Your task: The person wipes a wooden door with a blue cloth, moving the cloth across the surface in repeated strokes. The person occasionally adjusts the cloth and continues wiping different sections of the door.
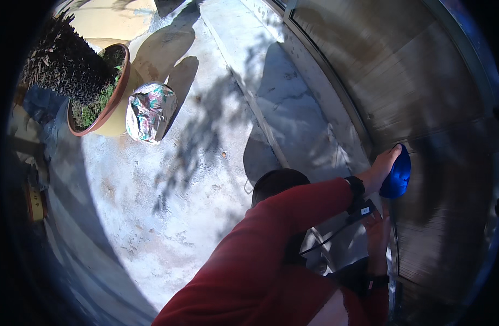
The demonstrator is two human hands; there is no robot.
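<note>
A blue cloth is in my left hand, with the thumb over its upper edge. The cloth lies at a framed, brownish panel, perhaps glass; whether it presses on it I cannot tell. My left arm, in a red sleeve, reaches across from the lower left. A black band and a small black device with a cable are at that wrist. Below it, my right hand is raised beside the panel's frame, fingers apart, with nothing seen in it. Another black band circles the right wrist.
A large potted plant with a thick, rough trunk stands at the upper left on sunlit concrete. Beside the pot sits a flower-patterned bundle. A raised concrete ledge runs along the panel's base. Several dim items line the left edge.
</note>
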